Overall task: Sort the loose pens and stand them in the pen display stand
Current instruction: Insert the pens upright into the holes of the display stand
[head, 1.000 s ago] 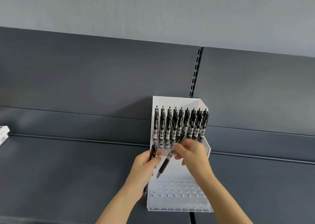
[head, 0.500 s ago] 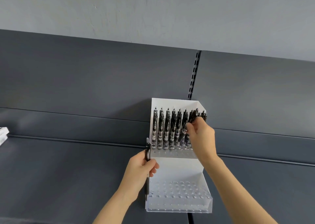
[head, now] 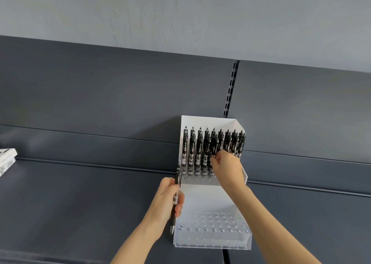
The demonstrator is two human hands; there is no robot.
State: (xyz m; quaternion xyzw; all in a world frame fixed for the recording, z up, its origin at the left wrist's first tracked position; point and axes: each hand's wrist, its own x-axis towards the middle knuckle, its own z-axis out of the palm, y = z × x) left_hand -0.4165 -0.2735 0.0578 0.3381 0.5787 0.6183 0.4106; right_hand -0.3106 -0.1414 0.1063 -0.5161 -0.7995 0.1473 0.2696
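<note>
The left hand (head: 167, 201) has its grip clamped round a black pen (head: 177, 174), held upright with the tip down, just left of the white stand (head: 208, 197). Beyond and to its right, the right hand (head: 227, 168) has its grip pinched on a second pen (head: 214, 150) among the row of pens (head: 197, 147) standing in the stand's back tier, on a dark shelf (head: 80, 203).

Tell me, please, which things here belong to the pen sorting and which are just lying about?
Job: pen display stand; standing pens in its upper tier; loose pen gripped by the left hand; row pen pinched by the right hand.
Lying about: white boxes at the left edge; slotted upright behind.
</note>
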